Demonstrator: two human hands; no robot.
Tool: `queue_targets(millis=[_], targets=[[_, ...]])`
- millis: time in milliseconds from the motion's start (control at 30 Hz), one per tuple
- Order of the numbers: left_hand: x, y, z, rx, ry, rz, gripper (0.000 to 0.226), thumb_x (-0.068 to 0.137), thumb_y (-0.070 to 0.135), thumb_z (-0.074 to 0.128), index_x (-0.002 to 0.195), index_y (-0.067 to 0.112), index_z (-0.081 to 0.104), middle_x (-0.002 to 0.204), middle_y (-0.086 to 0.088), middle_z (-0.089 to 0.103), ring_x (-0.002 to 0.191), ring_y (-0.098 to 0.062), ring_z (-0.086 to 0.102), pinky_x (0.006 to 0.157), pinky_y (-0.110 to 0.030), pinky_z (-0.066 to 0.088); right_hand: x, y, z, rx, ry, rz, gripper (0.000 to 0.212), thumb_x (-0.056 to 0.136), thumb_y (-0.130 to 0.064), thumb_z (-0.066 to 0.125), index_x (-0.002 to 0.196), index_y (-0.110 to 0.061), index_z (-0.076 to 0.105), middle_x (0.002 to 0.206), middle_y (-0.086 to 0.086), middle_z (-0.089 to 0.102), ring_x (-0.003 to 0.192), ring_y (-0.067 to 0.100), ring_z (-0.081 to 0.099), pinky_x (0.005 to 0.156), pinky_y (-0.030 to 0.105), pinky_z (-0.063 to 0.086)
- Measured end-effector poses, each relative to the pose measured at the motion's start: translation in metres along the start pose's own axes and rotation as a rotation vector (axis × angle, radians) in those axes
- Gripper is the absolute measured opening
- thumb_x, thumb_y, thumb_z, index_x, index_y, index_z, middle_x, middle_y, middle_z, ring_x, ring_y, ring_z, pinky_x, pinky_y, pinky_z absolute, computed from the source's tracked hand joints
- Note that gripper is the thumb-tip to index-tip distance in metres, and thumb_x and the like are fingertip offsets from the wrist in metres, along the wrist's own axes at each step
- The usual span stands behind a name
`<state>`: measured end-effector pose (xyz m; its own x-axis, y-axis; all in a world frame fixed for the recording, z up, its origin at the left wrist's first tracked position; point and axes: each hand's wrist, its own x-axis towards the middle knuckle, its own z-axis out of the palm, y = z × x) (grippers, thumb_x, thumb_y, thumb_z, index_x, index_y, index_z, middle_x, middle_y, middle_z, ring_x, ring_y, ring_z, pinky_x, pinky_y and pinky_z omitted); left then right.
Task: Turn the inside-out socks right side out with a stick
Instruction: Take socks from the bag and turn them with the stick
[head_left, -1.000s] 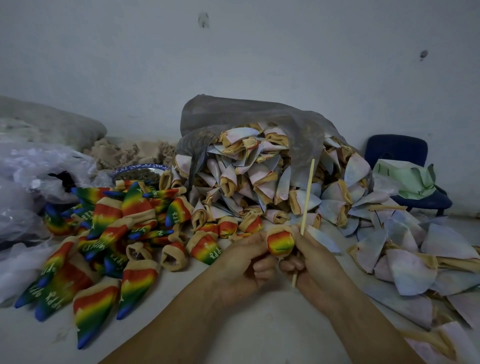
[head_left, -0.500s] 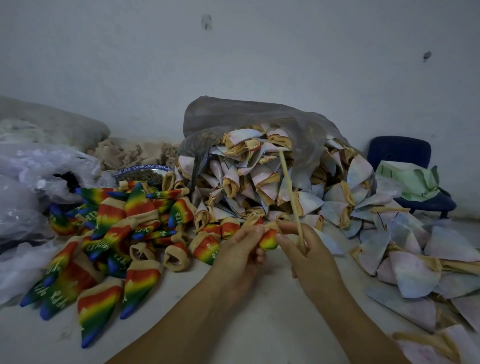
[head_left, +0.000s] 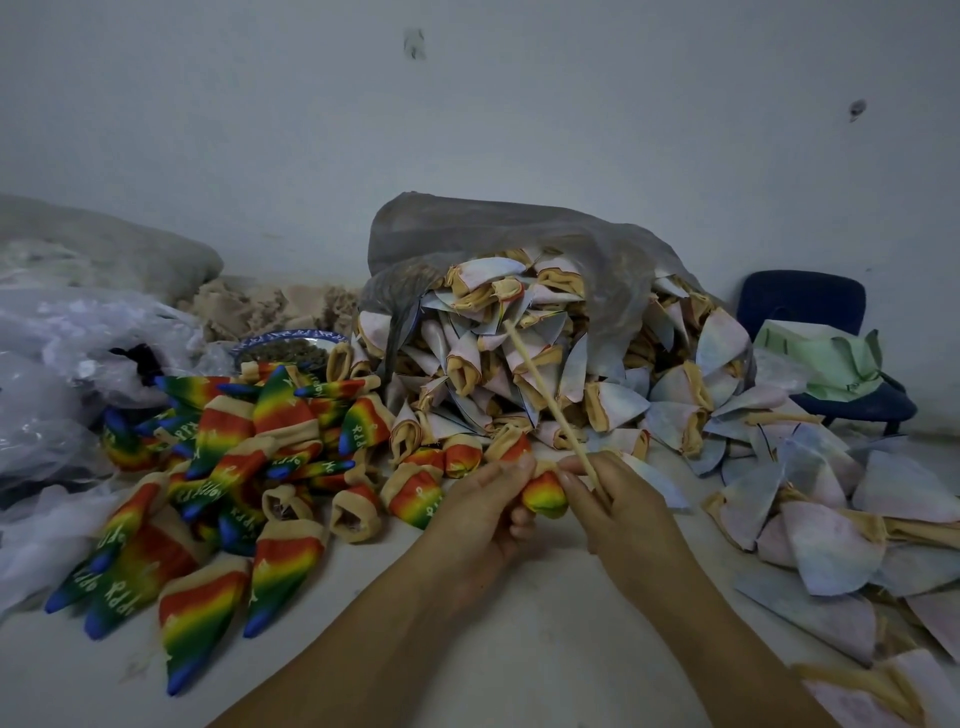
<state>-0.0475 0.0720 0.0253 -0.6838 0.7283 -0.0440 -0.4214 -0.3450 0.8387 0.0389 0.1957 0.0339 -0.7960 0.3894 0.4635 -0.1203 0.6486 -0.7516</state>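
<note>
the left grip (head_left: 483, 514) pinches a small rainbow sock (head_left: 543, 493) over the bench (head_left: 519, 654), fingers curled against its left side; the right grip (head_left: 623, 512) holds the stick (head_left: 550, 402) and touches the sock's right side with its fingertips; the stick slants up and to the left, across the pale socks (head_left: 618, 405) spilling from a grey bag (head_left: 519, 234); rainbow socks (head_left: 234, 467) lie heaped on the left of the bench; a blue chair (head_left: 800, 306) stands far right.
</note>
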Motion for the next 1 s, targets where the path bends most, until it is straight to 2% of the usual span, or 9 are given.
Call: queue_targets(millis=[133,267,400,500,600,700,767,867,1000], targets=[[0.001,-0.001,-0.002,0.036,0.012,0.026,0.025,0.081,0.030,0.068,0.088,0.006,0.071,0.074,-0.009,0.055,0.051,-0.007,0.043,0.048,-0.018,0.037,0.001,0.002,-0.004,-0.137,-0.048,-0.062,0.020,0.094,-0.018,0.056,0.092,-0.038,0.057,0.086,-0.019,0.053,0.081,-0.009,0.052,0.061,0.011,0.036],[0.000,-0.002,-0.001,0.109,0.015,0.027,0.024,0.080,0.034,0.069,0.082,0.010,0.070,0.066,-0.004,0.053,0.050,-0.008,0.042,0.047,-0.018,0.037,0.002,0.002,-0.001,-0.166,0.008,0.017,0.017,0.093,-0.019,0.057,0.082,-0.032,0.056,0.077,-0.015,0.053,0.071,-0.005,0.053,0.058,0.014,0.038],[-0.001,-0.001,0.000,0.151,0.055,0.024,0.026,0.078,0.035,0.070,0.086,0.010,0.067,0.061,-0.004,0.050,0.047,-0.009,0.041,0.046,-0.019,0.035,0.000,-0.001,-0.003,0.187,0.040,0.314,0.014,0.095,-0.021,0.053,0.083,-0.024,0.061,0.058,-0.009,0.055,0.044,0.002,0.050,0.047,0.016,0.042],[0.002,0.003,0.001,-0.035,0.094,-0.006,0.030,0.078,0.022,0.069,0.102,0.006,0.065,0.063,-0.005,0.051,0.045,-0.009,0.041,0.042,-0.018,0.035,0.000,0.000,-0.007,0.586,-0.017,0.477,0.014,0.096,-0.018,0.051,0.089,-0.008,0.058,0.045,-0.007,0.036,0.039,0.005,0.037,0.048,0.022,0.042],[0.003,0.007,0.002,-0.289,0.058,-0.084,0.031,0.076,0.012,0.070,0.104,0.003,0.061,0.063,-0.005,0.049,0.041,-0.007,0.039,0.038,-0.017,0.035,0.000,-0.003,-0.010,1.022,-0.137,0.552,0.010,0.084,-0.017,0.060,0.080,-0.008,0.060,0.051,-0.003,0.025,0.036,0.005,0.025,0.038,0.018,0.035],[0.002,0.007,0.005,-0.312,0.066,-0.097,0.034,0.076,0.015,0.071,0.106,0.003,0.061,0.060,-0.004,0.051,0.042,-0.007,0.040,0.039,-0.017,0.036,-0.001,-0.002,-0.009,1.126,-0.174,0.569,0.011,0.077,-0.018,0.063,0.072,-0.011,0.057,0.057,-0.001,0.027,0.035,0.004,0.023,0.035,0.018,0.032],[0.001,0.005,0.006,-0.069,0.124,0.010,0.039,0.080,0.037,0.070,0.109,0.010,0.065,0.071,-0.004,0.060,0.054,-0.009,0.052,0.052,-0.020,0.043,0.000,-0.003,-0.006,1.031,-0.133,0.572,0.014,0.086,-0.016,0.059,0.073,-0.014,0.054,0.058,-0.001,0.026,0.036,0.004,0.023,0.036,0.018,0.032],[-0.005,0.005,0.006,0.539,0.170,0.289,0.043,0.072,0.076,0.063,0.109,0.056,0.059,0.120,0.016,0.059,0.105,0.000,0.059,0.087,-0.022,0.047,0.001,-0.006,-0.005,0.972,-0.040,0.576,0.021,0.091,-0.018,0.056,0.070,-0.018,0.054,0.053,-0.005,0.031,0.036,0.005,0.025,0.038,0.018,0.033],[-0.005,-0.001,0.007,1.054,0.005,0.646,0.051,0.085,0.051,0.069,0.128,0.057,0.043,0.140,0.033,0.035,0.134,0.010,0.030,0.106,-0.012,0.031,-0.001,-0.010,-0.009,0.979,-0.047,0.565,0.034,0.093,-0.019,0.054,0.061,-0.020,0.068,0.053,-0.006,0.043,0.036,0.005,0.029,0.039,0.017,0.034]])
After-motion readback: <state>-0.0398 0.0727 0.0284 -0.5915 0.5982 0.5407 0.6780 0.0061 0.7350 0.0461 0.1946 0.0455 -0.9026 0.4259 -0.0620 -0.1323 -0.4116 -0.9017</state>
